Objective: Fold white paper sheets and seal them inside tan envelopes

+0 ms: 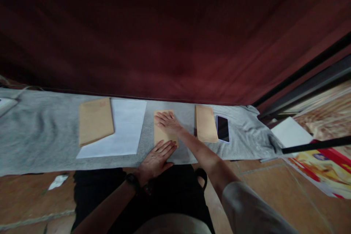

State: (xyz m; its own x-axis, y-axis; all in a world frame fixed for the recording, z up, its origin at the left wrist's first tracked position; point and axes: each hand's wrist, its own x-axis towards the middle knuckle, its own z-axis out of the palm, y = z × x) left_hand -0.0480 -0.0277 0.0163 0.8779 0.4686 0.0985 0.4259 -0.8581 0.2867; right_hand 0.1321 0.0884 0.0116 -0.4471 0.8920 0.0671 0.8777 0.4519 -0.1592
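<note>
A tan paper envelope (160, 134) lies flat on the grey cloth (55, 117) in front of me. My right hand (167, 121) rests on its far part, fingers stretched out and palm down. Across its near edge lies my left hand (157, 159), flat with the fingers extended; a dark watch (132, 181) is on that wrist. Both hands touch the envelope and hold nothing. To the right is a tan envelope or small stack of them (206, 123). On the left, a stack of larger brown envelopes (94, 121) partly covers white paper sheets (127, 128).
Beside the right envelopes lies a phone (222, 129). A dark red curtain (175, 44) hangs along the cloth's far edge. At right stand a dark metal frame (315, 145) and a colourful printed box or bag (326, 166). A white scrap (58, 182) is on the tiled floor.
</note>
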